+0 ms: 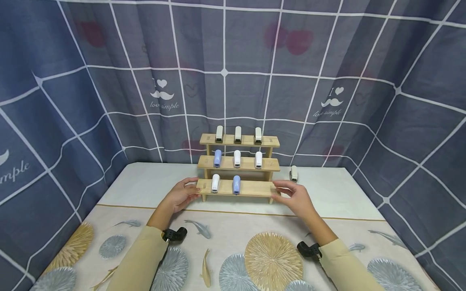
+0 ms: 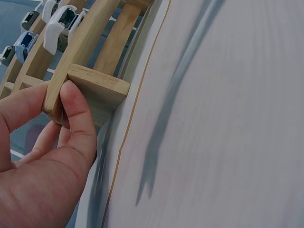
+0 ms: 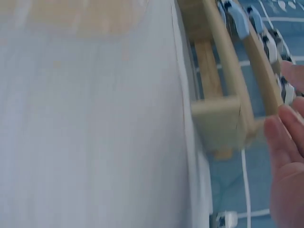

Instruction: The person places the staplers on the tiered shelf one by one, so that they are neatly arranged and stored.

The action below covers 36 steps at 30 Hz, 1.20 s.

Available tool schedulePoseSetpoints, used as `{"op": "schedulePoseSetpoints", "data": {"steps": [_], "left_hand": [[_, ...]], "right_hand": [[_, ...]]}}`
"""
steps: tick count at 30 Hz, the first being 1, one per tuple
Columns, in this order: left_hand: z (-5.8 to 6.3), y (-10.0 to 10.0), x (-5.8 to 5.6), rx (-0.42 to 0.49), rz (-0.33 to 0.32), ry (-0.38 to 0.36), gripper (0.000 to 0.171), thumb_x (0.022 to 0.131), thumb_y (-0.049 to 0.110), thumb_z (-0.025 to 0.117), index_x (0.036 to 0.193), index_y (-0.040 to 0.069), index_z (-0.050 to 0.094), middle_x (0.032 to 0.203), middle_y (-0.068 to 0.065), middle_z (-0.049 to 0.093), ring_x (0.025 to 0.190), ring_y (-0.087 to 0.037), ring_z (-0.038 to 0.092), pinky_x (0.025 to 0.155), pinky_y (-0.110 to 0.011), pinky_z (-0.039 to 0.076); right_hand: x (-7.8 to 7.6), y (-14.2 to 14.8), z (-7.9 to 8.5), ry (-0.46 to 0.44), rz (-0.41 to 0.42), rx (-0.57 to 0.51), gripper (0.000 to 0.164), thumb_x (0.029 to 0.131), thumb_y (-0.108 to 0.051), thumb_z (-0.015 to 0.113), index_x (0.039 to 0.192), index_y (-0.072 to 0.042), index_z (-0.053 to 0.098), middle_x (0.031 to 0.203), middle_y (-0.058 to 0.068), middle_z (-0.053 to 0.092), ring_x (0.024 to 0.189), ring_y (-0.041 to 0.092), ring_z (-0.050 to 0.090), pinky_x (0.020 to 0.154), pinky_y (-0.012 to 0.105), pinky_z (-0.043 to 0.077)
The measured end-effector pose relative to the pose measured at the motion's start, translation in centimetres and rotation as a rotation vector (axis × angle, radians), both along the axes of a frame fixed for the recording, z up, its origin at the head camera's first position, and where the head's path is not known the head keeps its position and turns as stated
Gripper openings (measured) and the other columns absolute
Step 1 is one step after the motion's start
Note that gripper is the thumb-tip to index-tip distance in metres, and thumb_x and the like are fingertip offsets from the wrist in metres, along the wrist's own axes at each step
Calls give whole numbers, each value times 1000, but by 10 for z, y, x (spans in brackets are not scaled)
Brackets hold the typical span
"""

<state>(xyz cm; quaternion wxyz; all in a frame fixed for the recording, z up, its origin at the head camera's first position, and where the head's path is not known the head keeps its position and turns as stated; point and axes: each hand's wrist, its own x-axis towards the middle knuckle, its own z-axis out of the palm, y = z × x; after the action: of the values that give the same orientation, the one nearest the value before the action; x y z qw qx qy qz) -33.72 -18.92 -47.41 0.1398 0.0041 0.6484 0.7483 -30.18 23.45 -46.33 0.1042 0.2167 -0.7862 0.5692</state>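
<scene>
A three-tier wooden stand [image 1: 255,188] holds several small staplers. The bottom tier bears a white stapler [image 1: 215,183] and a blue stapler [image 1: 236,184]. A blue stapler [image 1: 217,158] and two white ones line the middle tier. Three pale staplers with dark bases, one at the left [image 1: 219,133], occupy the top. My left hand [image 2: 52,166] pinches the bottom tier's left end, thumb against its underside. At the opposite end is my right hand [image 1: 295,197], fingers extended around the corner. The right wrist view is blurred and shows these fingers [image 3: 280,137] beside the wood, apparently apart from it.
Right of the stand, one more pale stapler [image 1: 293,173] rests on the white tabletop [image 1: 327,190]. A patterned cloth [image 1: 204,258] covers the front of the table. Checked curtains [image 1: 204,97] hang close behind and at both sides.
</scene>
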Motion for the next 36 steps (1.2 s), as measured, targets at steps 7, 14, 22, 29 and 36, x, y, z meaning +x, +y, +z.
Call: {"op": "schedulePoseSetpoints", "data": {"steps": [7, 14, 22, 29, 36], "left_hand": [[1, 1, 2, -10, -2, -1, 63, 96, -10, 58, 153, -2, 32, 107, -6, 64, 86, -11, 68, 76, -19, 60], [1, 1, 3, -4, -1, 4, 63, 97, -11, 57, 154, -3, 31, 107, -6, 63, 86, -11, 67, 76, -19, 60], [2, 0, 3, 1, -4, 6, 64, 97, -10, 58, 154, -4, 30, 108, -7, 64, 86, -12, 67, 76, -20, 60], [3, 1, 4, -8, -4, 5, 63, 96, -10, 58, 153, -4, 32, 107, -7, 64, 87, -12, 67, 77, -21, 60], [4, 1, 3, -17, 1, -1, 64, 96, -10, 58, 154, -3, 32, 108, -8, 64, 88, -13, 67, 77, -20, 60]], "right_hand": [[-8, 30, -4, 12, -127, 9, 43, 84, -7, 84, 122, 5, 69, 128, 25, 67, 113, 15, 70, 102, 41, 56], [-24, 51, 1, -23, -230, 24, 46, 86, -12, 83, 125, 6, 67, 130, 27, 66, 109, 6, 69, 101, 32, 57], [-55, 66, -1, -36, -318, 117, 49, 85, -14, 85, 127, 4, 68, 133, 23, 66, 123, 40, 63, 106, 44, 53], [-77, 74, -7, -67, -286, 151, 52, 86, -7, 82, 131, 10, 62, 142, 28, 55, 137, 43, 49, 113, 51, 47], [-93, 80, -5, -172, -290, 177, 60, 88, -11, 81, 140, 5, 57, 151, 27, 45, 143, 45, 43, 115, 53, 46]]}}
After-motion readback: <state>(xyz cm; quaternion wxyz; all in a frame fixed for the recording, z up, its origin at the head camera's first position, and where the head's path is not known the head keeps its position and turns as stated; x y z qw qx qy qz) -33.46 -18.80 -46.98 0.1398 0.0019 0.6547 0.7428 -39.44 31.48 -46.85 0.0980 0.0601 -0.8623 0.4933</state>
